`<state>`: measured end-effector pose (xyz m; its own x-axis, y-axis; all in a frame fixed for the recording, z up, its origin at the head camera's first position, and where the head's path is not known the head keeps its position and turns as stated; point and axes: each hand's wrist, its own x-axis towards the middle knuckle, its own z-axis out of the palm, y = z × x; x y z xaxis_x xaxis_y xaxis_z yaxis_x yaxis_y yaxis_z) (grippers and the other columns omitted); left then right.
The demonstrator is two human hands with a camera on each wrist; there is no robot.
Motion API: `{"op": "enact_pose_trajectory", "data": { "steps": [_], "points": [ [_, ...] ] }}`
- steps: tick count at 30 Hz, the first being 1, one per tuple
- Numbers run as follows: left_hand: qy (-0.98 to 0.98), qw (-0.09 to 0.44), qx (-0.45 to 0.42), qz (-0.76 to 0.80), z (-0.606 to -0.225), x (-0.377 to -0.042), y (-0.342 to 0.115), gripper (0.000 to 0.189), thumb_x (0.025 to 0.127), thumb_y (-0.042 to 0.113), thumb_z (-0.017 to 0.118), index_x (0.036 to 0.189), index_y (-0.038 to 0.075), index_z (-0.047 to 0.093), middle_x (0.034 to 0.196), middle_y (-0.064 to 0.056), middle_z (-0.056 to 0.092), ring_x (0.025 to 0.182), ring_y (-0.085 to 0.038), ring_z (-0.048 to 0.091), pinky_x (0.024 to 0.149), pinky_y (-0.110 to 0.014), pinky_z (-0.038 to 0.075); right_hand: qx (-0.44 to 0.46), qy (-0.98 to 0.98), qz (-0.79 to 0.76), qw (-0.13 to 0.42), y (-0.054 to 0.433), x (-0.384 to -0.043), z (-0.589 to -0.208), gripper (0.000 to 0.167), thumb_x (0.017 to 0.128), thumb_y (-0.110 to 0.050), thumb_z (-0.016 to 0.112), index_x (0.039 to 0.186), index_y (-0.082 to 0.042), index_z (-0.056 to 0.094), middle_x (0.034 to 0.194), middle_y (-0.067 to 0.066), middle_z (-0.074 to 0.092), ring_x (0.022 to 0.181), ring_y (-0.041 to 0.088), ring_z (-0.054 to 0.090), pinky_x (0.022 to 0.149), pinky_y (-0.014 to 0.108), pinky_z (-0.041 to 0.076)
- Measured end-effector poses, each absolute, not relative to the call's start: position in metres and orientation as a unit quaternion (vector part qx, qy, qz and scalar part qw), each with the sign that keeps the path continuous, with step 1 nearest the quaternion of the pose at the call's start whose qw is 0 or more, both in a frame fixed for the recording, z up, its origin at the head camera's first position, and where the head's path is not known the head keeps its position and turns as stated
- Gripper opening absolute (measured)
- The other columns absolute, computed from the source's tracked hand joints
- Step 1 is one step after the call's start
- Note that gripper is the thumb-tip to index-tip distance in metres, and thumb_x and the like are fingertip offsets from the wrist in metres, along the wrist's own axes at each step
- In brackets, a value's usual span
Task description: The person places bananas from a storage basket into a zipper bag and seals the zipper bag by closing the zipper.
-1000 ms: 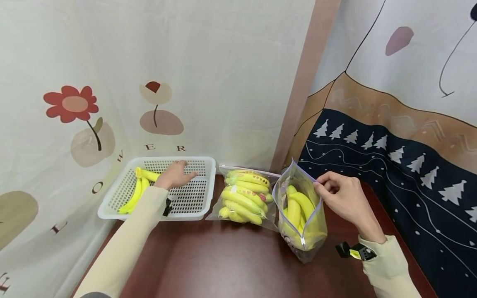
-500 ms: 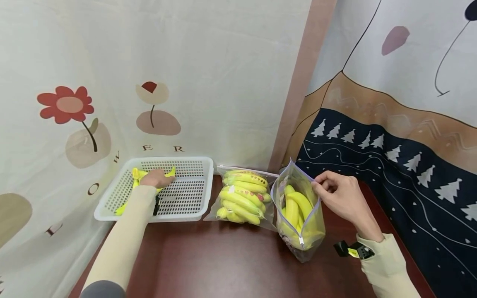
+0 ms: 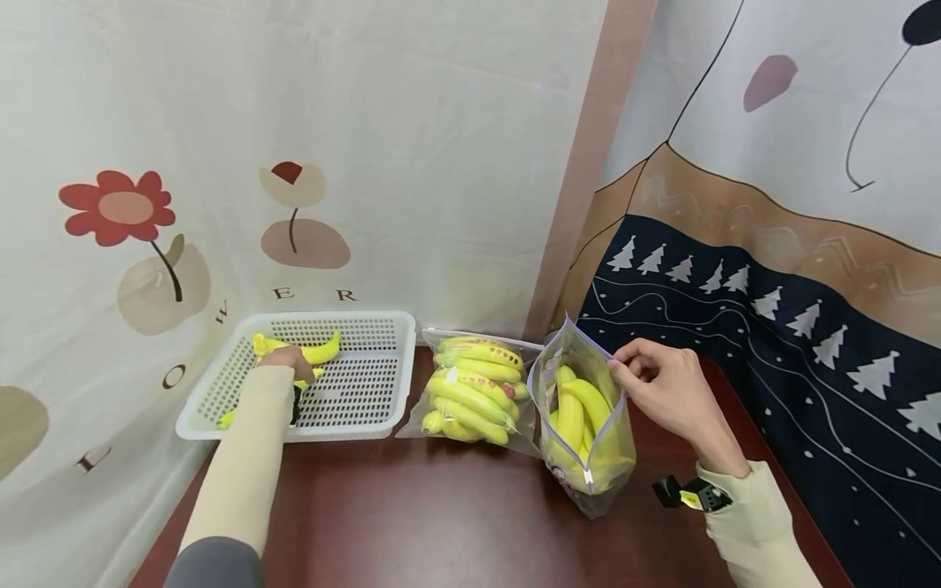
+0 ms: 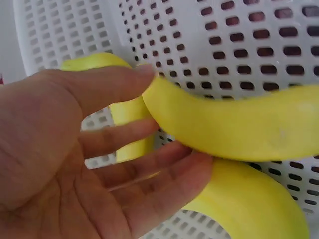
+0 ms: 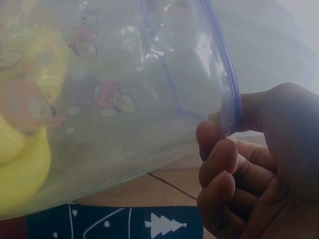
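Observation:
My left hand (image 3: 289, 358) is in the white slotted basket (image 3: 400, 371), among yellow bananas. In the left wrist view, its thumb lies at the near end of one banana (image 4: 234, 122). The other fingers, fairly straight, reach to that banana's lower edge, above a second banana (image 4: 254, 199). Another yellow piece (image 4: 94, 60) shows behind the thumb. My right hand (image 3: 672, 392) pinches the purple-edged rim of a clear zip bag (image 3: 616, 457), whose mouth stands wide. Several bananas (image 3: 569, 416) are inside it. The right wrist view shows thumb and fingertips on the rim.
A second clear zip bag (image 3: 529, 441), filled with bananas, lies between the basket and the upright bag. All stand on a dark red-brown table (image 3: 412, 523). Printed cloth (image 3: 441, 163) hangs behind the table, and a dark tree-patterned cloth (image 3: 735, 351) borders the right.
My left hand has moved left and down within the basket, uncovering more of the upper banana. The right hand keeps its pinch on the bag's rim. The whole head view has shifted slightly.

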<state>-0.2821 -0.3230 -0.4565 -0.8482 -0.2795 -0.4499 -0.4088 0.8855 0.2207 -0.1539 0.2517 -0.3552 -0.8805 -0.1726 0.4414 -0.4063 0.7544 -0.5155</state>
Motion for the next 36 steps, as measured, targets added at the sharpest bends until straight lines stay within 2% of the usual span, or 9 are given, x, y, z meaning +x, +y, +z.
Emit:
{"op": "enact_pose_trajectory", "data": {
  "steps": [5,12,18,21,24,28,30,32,36],
  "points": [
    [0.952,0.229,-0.175,0.101,-0.449,-0.268,-0.318,0.045,0.089,0.013,0.076,0.123,-0.013,0.063,0.123,-0.031,0.062,0.108,-0.038,0.063,0.095,-0.048,0.056,0.157,-0.918,0.317,0.181,0.251,-0.154,-0.356,0.005,0.093,-0.014,0.074,0.089,-0.013,0.071,0.062,-0.006,0.061,0.054,0.008,0.052,0.046,0.024,0.041],
    [0.956,0.232,-0.159,0.086,-0.445,-0.260,-0.316,0.050,0.094,0.015,0.073,0.129,-0.016,0.055,0.128,-0.035,0.058,0.114,-0.042,0.061,0.099,-0.049,0.055,0.158,-0.917,0.320,0.180,0.251,-0.153,-0.357,0.006,0.093,-0.014,0.073,0.088,-0.014,0.071,0.062,-0.006,0.061,0.054,0.007,0.051,0.046,0.024,0.040],
    [0.957,0.225,-0.143,0.111,-0.445,-0.264,-0.316,0.048,0.092,0.013,0.073,0.127,-0.015,0.056,0.114,-0.030,0.063,0.100,-0.036,0.063,0.091,-0.049,0.057,0.156,-0.917,0.321,0.178,0.250,-0.152,-0.359,0.006,0.094,-0.014,0.073,0.088,-0.014,0.071,0.062,-0.007,0.061,0.054,0.007,0.051,0.046,0.024,0.040],
    [0.958,0.223,-0.126,0.129,-0.446,-0.271,-0.320,0.043,0.090,0.015,0.075,0.118,-0.014,0.060,0.100,-0.023,0.064,0.090,-0.031,0.062,0.080,-0.043,0.058,0.156,-0.916,0.322,0.179,0.250,-0.152,-0.358,0.006,0.093,-0.014,0.073,0.088,-0.014,0.071,0.062,-0.006,0.061,0.054,0.007,0.051,0.045,0.024,0.040],
    [0.957,0.227,-0.091,0.155,-0.447,-0.277,-0.324,0.026,0.090,0.015,0.073,0.097,-0.009,0.064,0.084,-0.014,0.063,0.076,-0.024,0.063,0.068,-0.035,0.057,0.158,-0.916,0.322,0.179,0.250,-0.153,-0.358,0.006,0.093,-0.014,0.073,0.088,-0.013,0.071,0.062,-0.006,0.062,0.054,0.007,0.052,0.046,0.023,0.041],
    [0.944,0.230,-0.069,0.226,-0.449,-0.283,-0.321,0.020,0.092,0.003,0.058,0.073,0.004,0.056,0.069,-0.006,0.057,0.063,-0.017,0.060,0.061,-0.030,0.056,0.161,-0.916,0.321,0.180,0.250,-0.154,-0.356,0.005,0.094,-0.014,0.073,0.089,-0.013,0.071,0.063,-0.006,0.062,0.054,0.007,0.052,0.046,0.023,0.041],
    [0.936,0.236,-0.069,0.253,-0.449,-0.285,-0.316,0.017,0.093,0.002,0.055,0.076,0.003,0.058,0.071,-0.009,0.059,0.064,-0.019,0.062,0.063,-0.030,0.058,0.160,-0.916,0.319,0.184,0.250,-0.154,-0.356,0.005,0.093,-0.013,0.073,0.089,-0.013,0.071,0.063,-0.006,0.062,0.054,0.008,0.052,0.046,0.023,0.041],
    [0.928,0.249,-0.071,0.266,-0.450,-0.285,-0.311,0.012,0.095,0.006,0.058,0.092,-0.004,0.065,0.083,-0.014,0.065,0.072,-0.022,0.067,0.068,-0.033,0.061,0.159,-0.916,0.319,0.185,0.251,-0.154,-0.355,0.005,0.093,-0.013,0.073,0.089,-0.013,0.071,0.063,-0.006,0.062,0.054,0.007,0.052,0.046,0.023,0.041],
    [0.927,0.285,-0.078,0.230,-0.457,-0.288,-0.302,0.041,0.096,0.022,0.069,0.121,-0.010,0.062,0.101,-0.021,0.069,0.085,-0.027,0.073,0.073,-0.034,0.060,0.158,-0.916,0.320,0.180,0.251,-0.153,-0.355,0.005,0.094,-0.014,0.073,0.089,-0.013,0.071,0.063,-0.006,0.062,0.055,0.008,0.052,0.046,0.023,0.041]
  ]
}}
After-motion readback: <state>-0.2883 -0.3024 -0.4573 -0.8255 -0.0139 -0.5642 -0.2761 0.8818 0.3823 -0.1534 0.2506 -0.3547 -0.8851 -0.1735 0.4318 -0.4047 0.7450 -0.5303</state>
